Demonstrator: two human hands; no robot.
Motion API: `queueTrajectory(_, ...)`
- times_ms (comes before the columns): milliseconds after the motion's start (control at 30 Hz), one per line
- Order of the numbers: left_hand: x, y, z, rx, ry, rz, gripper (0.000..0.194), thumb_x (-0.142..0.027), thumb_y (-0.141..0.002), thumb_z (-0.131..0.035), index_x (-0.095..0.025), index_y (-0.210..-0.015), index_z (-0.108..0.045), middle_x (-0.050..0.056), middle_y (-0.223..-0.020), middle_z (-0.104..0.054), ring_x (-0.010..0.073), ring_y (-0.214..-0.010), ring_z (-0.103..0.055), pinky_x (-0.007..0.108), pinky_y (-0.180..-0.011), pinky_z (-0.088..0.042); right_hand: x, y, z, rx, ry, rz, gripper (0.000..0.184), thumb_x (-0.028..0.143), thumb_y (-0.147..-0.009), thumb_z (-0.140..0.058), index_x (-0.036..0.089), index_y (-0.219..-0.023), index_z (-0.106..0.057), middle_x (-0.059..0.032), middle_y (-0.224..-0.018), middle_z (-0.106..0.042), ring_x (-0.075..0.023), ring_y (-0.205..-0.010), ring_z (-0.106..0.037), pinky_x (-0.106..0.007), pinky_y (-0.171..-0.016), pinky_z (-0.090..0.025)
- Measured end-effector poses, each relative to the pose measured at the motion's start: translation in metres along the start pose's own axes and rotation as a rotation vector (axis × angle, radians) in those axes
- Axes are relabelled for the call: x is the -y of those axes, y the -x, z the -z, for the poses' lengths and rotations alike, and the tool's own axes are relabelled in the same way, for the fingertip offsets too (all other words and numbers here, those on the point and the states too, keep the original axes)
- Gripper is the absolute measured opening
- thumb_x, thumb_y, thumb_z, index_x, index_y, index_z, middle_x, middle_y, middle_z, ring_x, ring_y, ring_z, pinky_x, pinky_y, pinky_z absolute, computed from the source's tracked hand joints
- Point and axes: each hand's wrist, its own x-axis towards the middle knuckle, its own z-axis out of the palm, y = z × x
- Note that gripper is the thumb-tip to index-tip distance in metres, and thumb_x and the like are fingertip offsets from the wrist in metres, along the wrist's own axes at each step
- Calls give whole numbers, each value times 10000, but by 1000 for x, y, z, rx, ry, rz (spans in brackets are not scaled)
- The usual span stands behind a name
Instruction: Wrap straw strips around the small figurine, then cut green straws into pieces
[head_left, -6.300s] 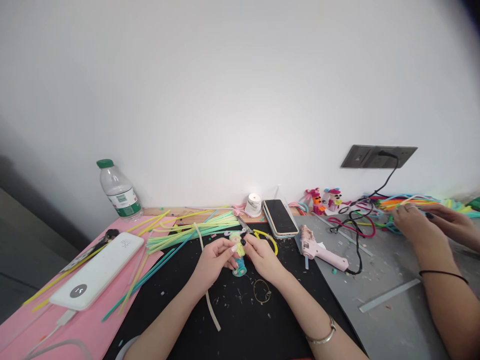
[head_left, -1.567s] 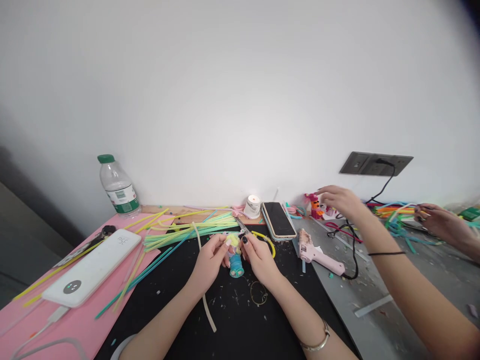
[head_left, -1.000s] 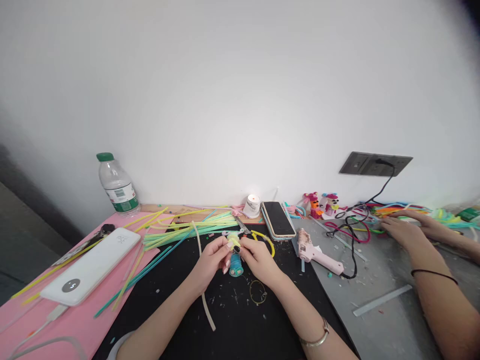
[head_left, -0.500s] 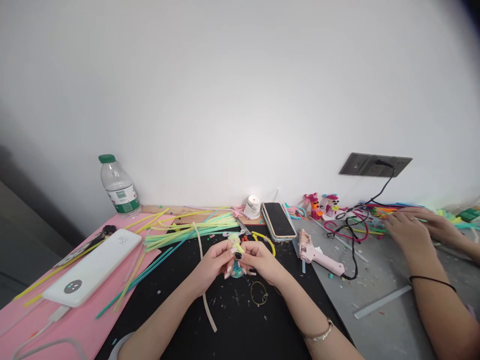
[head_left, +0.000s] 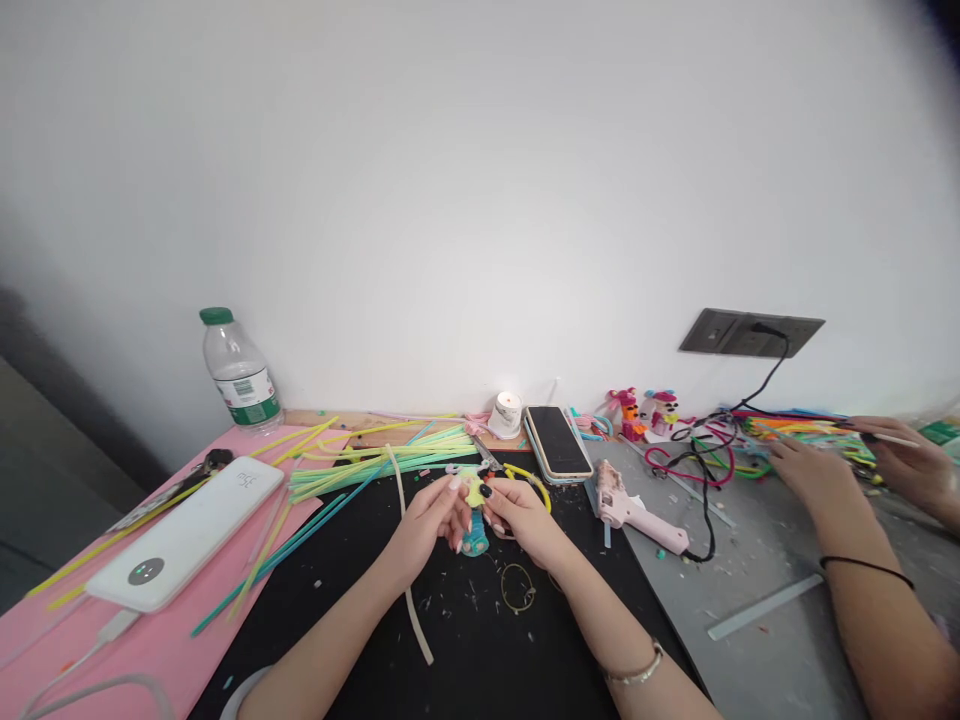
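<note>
Between my fingertips is a small pipe-cleaner doll with a yellow upper part and a teal lower part. My left hand pinches its left side, and my right hand pinches the right side near the yellow part. The fingers partly cover the doll. Below it lies the black mat. A cream pipe cleaner runs along the mat left of the doll, and a thin wire ring rests to the right. Scissors lie just behind my hands.
Green and yellow pipe cleaners spread at the left. A pink glue gun, a phone and a white cup stand right of centre. At left are a power bank and a bottle. A co-worker's hands handle pipe cleaners.
My fingers have shifted on the doll, and more of its yellow and teal parts shows. At the right, the co-worker's hands have moved apart, one now holding a thin white stick.
</note>
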Motion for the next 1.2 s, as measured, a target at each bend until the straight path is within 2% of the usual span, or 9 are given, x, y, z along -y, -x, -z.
queueTrajectory(233,-2,-1,-1,-41,-42,-35,308,-412,-764,-621,-154,-908,-536,-28,-622,-580,82,-467,-536,202,-473,-434,1,0,-1,-17,228,82,455,529,-865,-423,164,-603,-496,37,-486,-407,-82,-441,-321,-234,-442,-222)
queueTrajectory(333,-4,0,1,-133,-18,-9,323,-411,-744,-640,-151,-908,-537,-2,-667,-624,108,-543,-592,226,-545,-482,0,-2,2,-142,218,114,473,527,-893,-341,167,-635,-507,28,-493,-409,-94,-444,-334,-236,-443,-233)
queueTrajectory(433,-6,0,2,-203,-2,20,355,-428,-750,-626,-157,-958,-531,39,-772,-670,147,-655,-649,266,-635,-515,0,-2,6,-307,306,165,385,468,-890,-404,173,-653,-481,39,-524,-388,-95,-477,-335,-230,-469,-253)
queueTrajectory(500,-6,0,3,-205,-3,35,369,-440,-753,-616,-158,-973,-528,59,-821,-682,162,-686,-664,280,-655,-518,1,-2,7,-344,385,180,318,423,-886,-435,176,-690,-475,41,-556,-394,-97,-509,-350,-226,-494,-270)
queueTrajectory(700,2,-1,-2,-44,-51,42,318,-450,-770,-595,-162,-881,-519,31,-757,-660,132,-557,-634,255,-553,-498,7,4,-3,-140,609,236,267,302,-916,-391,182,-685,-449,34,-598,-431,-101,-558,-374,-230,-547,-288)
queueTrajectory(800,3,-1,-3,-6,-52,37,315,-469,-791,-564,-170,-872,-501,10,-717,-636,136,-542,-630,248,-520,-481,9,4,-6,-120,626,242,286,255,-920,-371,183,-646,-416,33,-596,-427,-101,-563,-377,-230,-554,-293)
queueTrajectory(900,1,1,-4,-6,-51,36,327,-493,-814,-516,-170,-853,-492,11,-710,-628,138,-539,-626,251,-518,-475,10,4,-8,-127,633,250,275,224,-910,-385,185,-641,-424,34,-593,-438,-102,-560,-389,-230,-555,-298)
queueTrajectory(1033,1,2,-3,-31,-121,-19,310,-476,-829,-503,-170,-786,-484,-33,-580,-557,95,-450,-540,213,-468,-421,10,6,-11,-37,581,240,259,240,-934,-350,186,-719,-484,18,-645,-493,-108,-587,-425,-237,-580,-322)
queueTrajectory(1200,5,1,0,-128,-221,-98,311,-461,-856,-465,-179,-726,-470,-76,-499,-440,57,-380,-383,181,-398,-322,8,7,-11,-38,531,235,297,327,-951,-317,186,-727,-452,29,-611,-409,-106,-551,-360,-239,-537,-297)
